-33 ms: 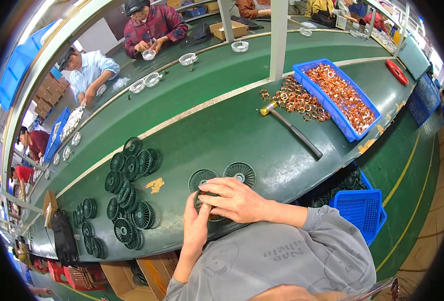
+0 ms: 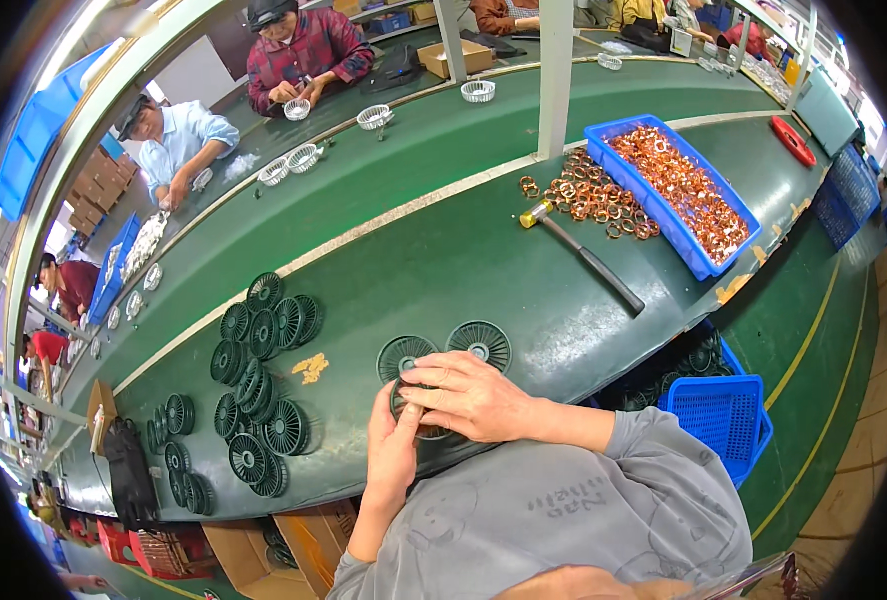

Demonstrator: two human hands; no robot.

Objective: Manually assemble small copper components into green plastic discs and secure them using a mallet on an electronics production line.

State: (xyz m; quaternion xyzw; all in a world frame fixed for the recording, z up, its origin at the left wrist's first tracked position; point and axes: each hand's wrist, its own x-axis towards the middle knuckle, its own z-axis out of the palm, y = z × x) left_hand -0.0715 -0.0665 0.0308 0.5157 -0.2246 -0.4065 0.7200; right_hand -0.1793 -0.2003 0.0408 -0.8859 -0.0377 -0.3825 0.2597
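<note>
At the near edge of the green bench, my left hand [image 2: 391, 440] grips a dark green spoked wheel [image 2: 397, 402] by its left side. My right hand [image 2: 475, 402] is closed over the top of that wheel, fingers together and partly over the left fingers. Most of the wheel is hidden beneath both hands, and I cannot tell whether a small part is pressed into it. Just beyond my hands lie two similar wheels, a left one [image 2: 403, 352] and a right one [image 2: 487, 340], flat on the bench.
Several stacked green wheels [image 2: 285, 428] stand to the left. A hammer [image 2: 593, 262] lies right of centre, near loose copper-coloured rings [image 2: 603, 205] and a blue tray [image 2: 731, 266] full of them. A white post [image 2: 555, 90] rises beyond. Co-workers sit across the belt.
</note>
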